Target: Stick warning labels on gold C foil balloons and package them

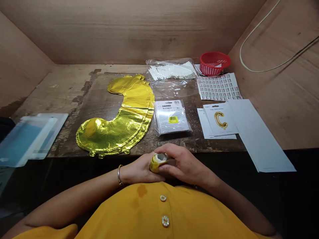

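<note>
Close to my body, just off the table's front edge, both hands meet at a small roll of yellow labels (pixel 156 165) with a hollow white core facing up. My left hand (pixel 142 168) is closed around its left side. Thumb and fingers of my right hand (pixel 185 164) grip it from the right. Beyond them lies a clear-wrapped stack of white packs (pixel 171 116), the top one bearing a yellow barcode label. Flat gold foil balloons (pixel 132 116), C-shaped and stacked, lie to the left of the packs.
White balloon cards (pixel 220 119) and a long white sheet (pixel 261 139) lie at right, the sheet overhanging the edge. Behind are a printed sticker sheet (pixel 218 87), a red basket (pixel 214 63) and a bag of white sticks (pixel 171 70). Clear plastic sleeves (pixel 27 139) overhang at left.
</note>
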A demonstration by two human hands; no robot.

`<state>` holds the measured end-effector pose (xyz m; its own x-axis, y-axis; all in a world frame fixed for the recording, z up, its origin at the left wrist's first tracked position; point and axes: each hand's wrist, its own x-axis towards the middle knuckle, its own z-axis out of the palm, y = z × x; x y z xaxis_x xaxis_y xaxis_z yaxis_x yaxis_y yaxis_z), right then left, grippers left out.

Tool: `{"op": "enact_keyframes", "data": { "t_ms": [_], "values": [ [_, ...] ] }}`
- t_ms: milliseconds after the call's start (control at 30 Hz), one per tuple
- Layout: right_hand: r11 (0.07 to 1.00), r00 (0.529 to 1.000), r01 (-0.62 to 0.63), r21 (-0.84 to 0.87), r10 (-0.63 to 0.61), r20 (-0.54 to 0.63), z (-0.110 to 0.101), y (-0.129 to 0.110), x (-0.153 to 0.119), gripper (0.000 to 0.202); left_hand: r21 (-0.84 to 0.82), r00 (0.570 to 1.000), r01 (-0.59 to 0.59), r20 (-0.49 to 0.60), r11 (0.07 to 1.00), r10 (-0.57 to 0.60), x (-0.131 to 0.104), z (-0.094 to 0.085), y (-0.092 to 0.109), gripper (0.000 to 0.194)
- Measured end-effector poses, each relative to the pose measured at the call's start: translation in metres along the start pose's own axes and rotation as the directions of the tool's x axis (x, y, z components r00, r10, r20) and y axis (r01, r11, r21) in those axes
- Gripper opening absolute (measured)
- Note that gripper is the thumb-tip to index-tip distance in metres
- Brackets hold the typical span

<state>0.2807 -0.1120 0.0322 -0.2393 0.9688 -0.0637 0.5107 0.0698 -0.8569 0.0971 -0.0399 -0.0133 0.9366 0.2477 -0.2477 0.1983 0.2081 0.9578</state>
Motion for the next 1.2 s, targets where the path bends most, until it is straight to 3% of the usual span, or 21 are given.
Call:
{"op": "enact_keyframes", "data": {
  "t_ms": [100,233,300,400,533,633,733,833,1000,1133,1200],
  "values": [
    [1.0,0.998,0.019,-0.02,-0.021,-0.058,0.009,-0.002,-0.003,0.033,-0.044,0.996,-0.058,-0.066,0.997,0.055,-0.003,-0.005,0.0,0.05],
    [0.993,0.996,0.003,-0.118,-0.013,-0.091,0.004,-0.003,-0.008,0.041,-0.035,0.96,-0.11,-0.264,0.993,0.097,-0.003,-0.009,0.006,0.044],
    [0.989,0.996,-0.066,-0.132,0.058,-0.064,-0.006,0.001,-0.01,0.042,-0.092,0.956,-0.074,-0.291,0.993,0.045,-0.004,-0.01,0.009,0.045],
    [0.982,0.981,-0.17,-0.085,0.177,0.086,-0.024,0.011,-0.012,0.02,-0.274,0.964,-0.014,-0.26,0.962,-0.06,-0.004,-0.012,0.01,0.031],
    [0.983,0.973,-0.177,-0.044,0.181,0.144,-0.038,0.018,-0.007,0.022,-0.455,0.946,0.032,-0.273,0.89,-0.174,0.0,-0.013,0.009,0.035],
    [0.99,0.984,-0.12,-0.076,0.128,0.123,-0.04,0.014,0.001,0.018,-0.44,0.917,0.097,-0.308,0.893,-0.252,0.004,-0.011,0.01,0.036],
    [0.981,0.992,-0.107,-0.16,0.116,0.05,-0.033,0.004,0.009,0.024,-0.387,0.899,0.116,-0.351,0.915,-0.263,0.007,-0.008,0.012,0.039],
    [0.97,0.989,-0.115,-0.215,0.132,0.068,-0.023,-0.002,0.016,0.02,-0.317,0.886,0.118,-0.395,0.941,-0.244,0.008,-0.006,0.014,0.036],
    [0.974,0.995,-0.071,-0.216,0.084,0.055,-0.011,0.002,0.015,0.02,-0.192,0.896,0.136,-0.395,0.972,-0.203,0.008,-0.006,0.014,0.034],
    [0.976,0.996,-0.039,-0.214,0.054,0.067,-0.009,0.007,0.01,0.021,-0.178,0.911,0.118,-0.371,0.977,-0.178,0.008,-0.006,0.013,0.031],
    [0.966,0.999,0.03,-0.256,-0.018,0.05,-0.007,0.009,0.009,0.022,-0.198,0.916,0.107,-0.361,0.974,-0.174,0.008,-0.004,0.013,0.031]
  ]
}}
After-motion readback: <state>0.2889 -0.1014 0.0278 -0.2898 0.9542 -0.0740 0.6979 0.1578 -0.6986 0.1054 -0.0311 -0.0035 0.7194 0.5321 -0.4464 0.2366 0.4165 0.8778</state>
